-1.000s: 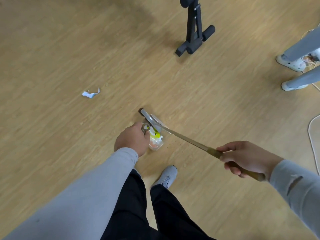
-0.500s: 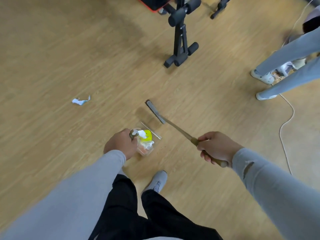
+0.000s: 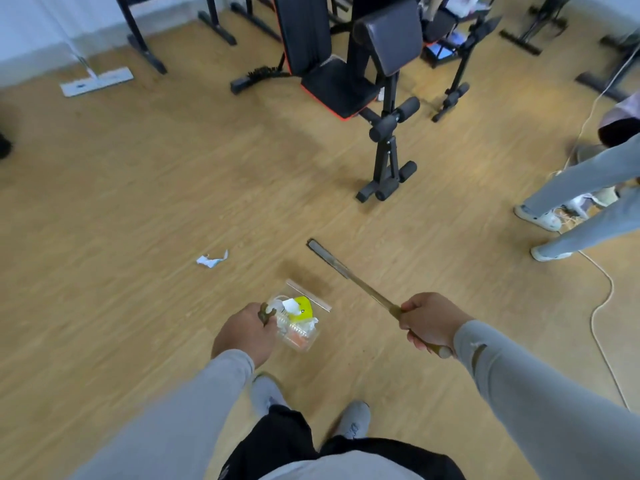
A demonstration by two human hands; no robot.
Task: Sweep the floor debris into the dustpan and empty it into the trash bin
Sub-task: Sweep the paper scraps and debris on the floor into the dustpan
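My left hand (image 3: 242,332) grips the handle of a clear dustpan (image 3: 304,341), held low over the wooden floor. Inside the pan lie white scraps, a yellow-green piece (image 3: 302,308) and something orange. My right hand (image 3: 429,322) grips the wooden handle of a broom (image 3: 349,275); its narrow head points up and left, just beyond the pan and apart from it. A crumpled white and blue paper scrap (image 3: 212,259) lies on the floor to the left of the pan. No trash bin is in view.
A black weight bench (image 3: 346,81) with a stand (image 3: 386,168) is ahead. Another person's legs (image 3: 571,202) stand at the right beside a white cable (image 3: 602,306). A flat mop (image 3: 97,81) lies far left by the wall. My shoes (image 3: 266,393) are below the pan.
The broom head has come off the dustpan and swung away to the upper right. My head has lifted, bringing the bench and mop into view. The pan stays in my left hand.
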